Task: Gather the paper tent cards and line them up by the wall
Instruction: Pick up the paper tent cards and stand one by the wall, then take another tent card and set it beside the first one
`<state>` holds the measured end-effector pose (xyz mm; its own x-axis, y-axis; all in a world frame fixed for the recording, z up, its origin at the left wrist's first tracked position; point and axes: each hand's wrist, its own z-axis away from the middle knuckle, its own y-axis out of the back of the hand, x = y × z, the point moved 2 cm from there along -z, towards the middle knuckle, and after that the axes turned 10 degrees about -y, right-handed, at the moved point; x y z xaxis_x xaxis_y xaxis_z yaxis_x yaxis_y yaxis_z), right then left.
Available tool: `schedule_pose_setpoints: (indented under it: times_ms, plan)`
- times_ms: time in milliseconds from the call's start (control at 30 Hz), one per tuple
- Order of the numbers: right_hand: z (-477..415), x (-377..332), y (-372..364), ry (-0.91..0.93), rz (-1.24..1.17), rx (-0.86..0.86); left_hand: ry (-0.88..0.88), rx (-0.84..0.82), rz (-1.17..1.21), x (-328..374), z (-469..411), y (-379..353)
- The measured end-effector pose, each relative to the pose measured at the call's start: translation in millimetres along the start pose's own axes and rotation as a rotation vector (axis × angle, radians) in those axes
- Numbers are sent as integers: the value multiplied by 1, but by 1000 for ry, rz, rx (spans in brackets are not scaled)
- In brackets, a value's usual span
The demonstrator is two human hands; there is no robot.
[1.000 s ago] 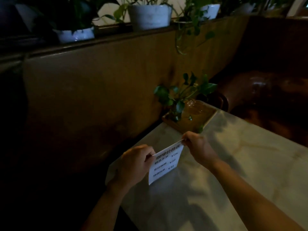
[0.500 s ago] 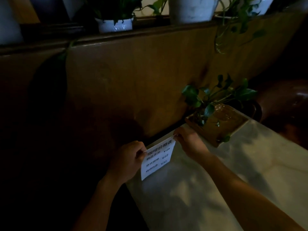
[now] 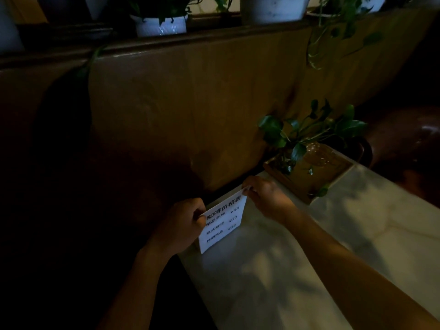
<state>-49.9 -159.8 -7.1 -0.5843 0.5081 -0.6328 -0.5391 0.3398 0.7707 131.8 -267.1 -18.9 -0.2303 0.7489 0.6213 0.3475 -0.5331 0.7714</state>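
One white tent card (image 3: 222, 223) is held upright at the marble table's (image 3: 309, 270) corner beside the wooden wall (image 3: 190, 103), pinched at its top corners by the left hand (image 3: 179, 226) and right hand (image 3: 267, 198). Beyond the right-hand pinch, a potted plant (image 3: 307, 136) is set on a wooden tray (image 3: 316, 177).

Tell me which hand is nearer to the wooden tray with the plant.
The right hand. It pinches the tent card at its top corner, just short of the wooden tray. The left hand grips the card's opposite top corner, farther away.
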Motion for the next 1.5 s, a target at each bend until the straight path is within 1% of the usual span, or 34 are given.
schedule_pose_setpoints:
  times_ms: [133,200,300,400,500,567,667,800,1100,1167,1233,1500]
  plan:
    - [2,-2,2,-24,76,-16,4,-25,-13,3,-2,1]
    - [6,-2,7,11,162,24,-17,-2,-29,8,-4,3]
    - [13,3,17,38,275,61,-80,63,-105,17,-10,6]
    - [24,11,32,-9,358,93,-113,122,-161,32,-19,5]
    - [40,24,48,-31,396,155,-191,132,-210,50,-28,0]
    - [53,34,59,-72,430,152,-261,126,-210,64,-33,-5]
    - [79,54,79,-181,432,135,-356,76,-185,87,-40,-18]
    - [128,82,105,-301,418,202,-457,-35,-106,119,-52,-44]
    - [263,133,150,-592,377,346,-622,-323,-3,213,-58,-124]
    - [295,140,156,-650,354,386,-692,-376,-22,235,-53,-142]
    - [325,148,162,-704,345,429,-749,-400,-58,255,-48,-158]
    - [428,169,175,-870,291,554,-934,-456,-59,326,-16,-221]
